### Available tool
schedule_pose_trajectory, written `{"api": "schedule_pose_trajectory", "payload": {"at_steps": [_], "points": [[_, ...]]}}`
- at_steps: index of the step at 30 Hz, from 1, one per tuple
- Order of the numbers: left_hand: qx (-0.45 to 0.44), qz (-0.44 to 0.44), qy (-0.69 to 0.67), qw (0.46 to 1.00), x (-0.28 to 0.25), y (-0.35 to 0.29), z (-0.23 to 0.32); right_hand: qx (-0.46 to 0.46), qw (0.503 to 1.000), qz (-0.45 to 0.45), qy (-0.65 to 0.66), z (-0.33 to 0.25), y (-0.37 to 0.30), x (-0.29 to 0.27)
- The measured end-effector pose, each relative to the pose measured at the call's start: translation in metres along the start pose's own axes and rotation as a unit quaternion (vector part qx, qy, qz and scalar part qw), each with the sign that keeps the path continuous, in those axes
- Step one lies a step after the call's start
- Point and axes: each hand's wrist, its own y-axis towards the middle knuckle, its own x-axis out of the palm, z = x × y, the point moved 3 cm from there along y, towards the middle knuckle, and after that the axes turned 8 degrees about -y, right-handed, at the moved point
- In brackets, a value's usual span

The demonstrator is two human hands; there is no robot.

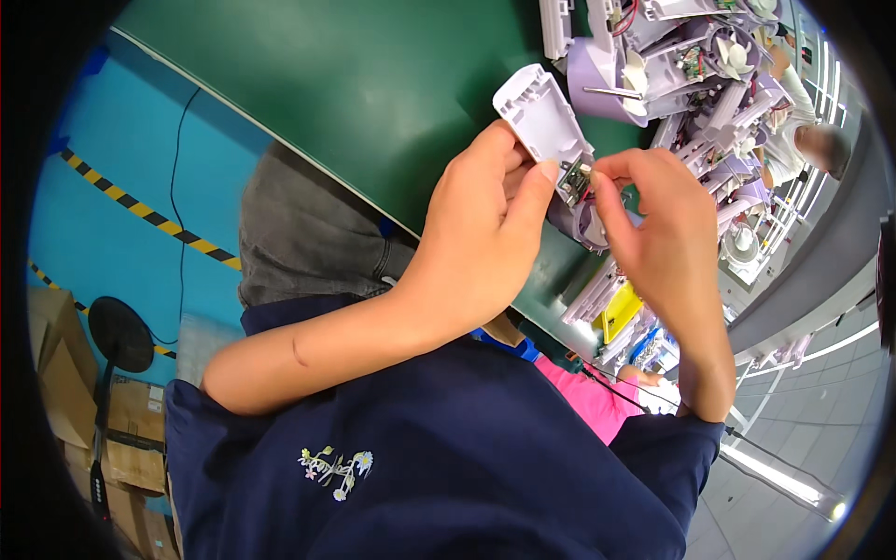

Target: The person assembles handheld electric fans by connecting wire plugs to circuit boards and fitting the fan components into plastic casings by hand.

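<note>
My left hand (485, 219) grips a pale lilac plastic housing (546, 117), the shell of a small handheld fan by its look, and tilts it above the green table (373, 89). Its hollow inside faces up. At the lower end sits a small circuit board (575, 181) with red wires, close by my left thumb. Below the board is the round lilac head (586, 224) of the fan. The thumb and forefinger of my right hand (661, 219) are pinched together at the board's right edge. Whatever lies between those fingertips is too small to make out.
A heap of similar lilac fan housings (695, 93), with blades and boards showing, covers the table's right side. A yellow tray (620, 313) lies nearer the right edge. A person in pink (597, 397) and another in white (793, 126) are nearby. Cardboard boxes (135, 411) stand left.
</note>
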Motion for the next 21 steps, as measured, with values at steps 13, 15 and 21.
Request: {"api": "schedule_pose_trajectory", "payload": {"at_steps": [13, 15, 21], "points": [[0.005, -0.026, 0.021, 0.999, 0.002, 0.003, 0.008, 0.128, 0.915, -0.222, 0.311, 0.046, 0.017, 0.002], [0.012, -0.027, 0.042, 0.999, 0.004, 0.003, 0.011, 0.139, 0.899, -0.243, 0.337, 0.048, 0.018, 0.005], [-0.028, 0.046, -0.004, 0.999, 0.012, -0.001, 0.003, 0.133, 0.885, -0.234, 0.380, 0.049, 0.007, 0.013]]}}
